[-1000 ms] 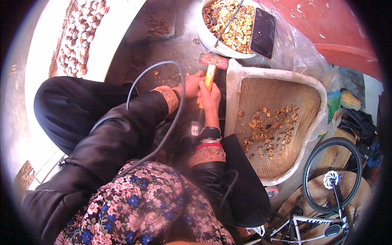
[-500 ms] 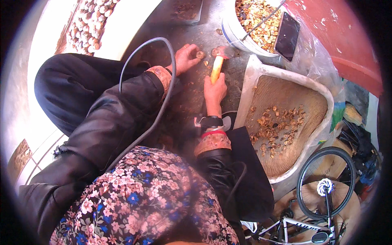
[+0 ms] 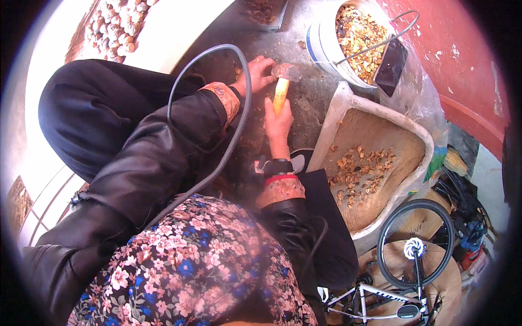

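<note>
My right hand (image 3: pixel 278 120) is wrapped round the yellow handle of a hammer (image 3: pixel 281 95). The dark hammer head is down beside the fingertips of my left hand (image 3: pixel 256 75). Those fingers are pinched together just above the floor. The walnut they held half a second ago is now covered by the hammer head and my fingers. To the right of my right hand stands a large pale basin (image 3: pixel 380 108) with a brown inside, and broken walnut shells (image 3: pixel 361 168) lie scattered in it.
A white bucket (image 3: pixel 322 54) of walnut pieces stands far right, with a phone (image 3: pixel 391 66) at its side. Whole walnuts (image 3: pixel 117 27) lie far left. A grey cable (image 3: pixel 235 136) loops over my left arm. A bicycle (image 3: pixel 402 299) is near right. A red wall (image 3: pixel 462 81) rises beyond.
The hammer head has come closer to my left fingertips and now hides the walnut. The view has shifted a little, so the bucket and basin sit differently in it.
</note>
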The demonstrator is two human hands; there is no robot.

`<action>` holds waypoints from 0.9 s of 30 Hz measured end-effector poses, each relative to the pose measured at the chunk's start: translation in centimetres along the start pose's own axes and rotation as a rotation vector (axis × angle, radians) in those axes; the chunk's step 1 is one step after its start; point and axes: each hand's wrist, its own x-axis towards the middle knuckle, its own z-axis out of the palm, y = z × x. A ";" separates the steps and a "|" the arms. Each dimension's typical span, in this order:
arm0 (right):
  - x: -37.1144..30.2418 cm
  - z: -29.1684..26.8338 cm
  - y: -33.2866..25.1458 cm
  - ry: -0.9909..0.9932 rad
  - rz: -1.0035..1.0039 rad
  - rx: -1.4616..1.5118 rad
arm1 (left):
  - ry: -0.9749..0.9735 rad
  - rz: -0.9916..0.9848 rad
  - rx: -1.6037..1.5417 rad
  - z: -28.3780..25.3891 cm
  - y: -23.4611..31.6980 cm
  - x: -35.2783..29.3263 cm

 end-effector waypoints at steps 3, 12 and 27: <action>0.3 -0.6 -1.3 -0.076 0.152 -0.029 | 0.007 -0.013 -0.010 0.1 0.1 0.0; 0.5 -1.3 -3.0 -0.098 0.137 -0.141 | -0.024 -0.042 -0.007 0.2 -0.1 0.1; 1.0 -1.6 -2.5 -0.170 0.411 0.220 | -0.023 -0.037 0.090 0.1 0.1 0.1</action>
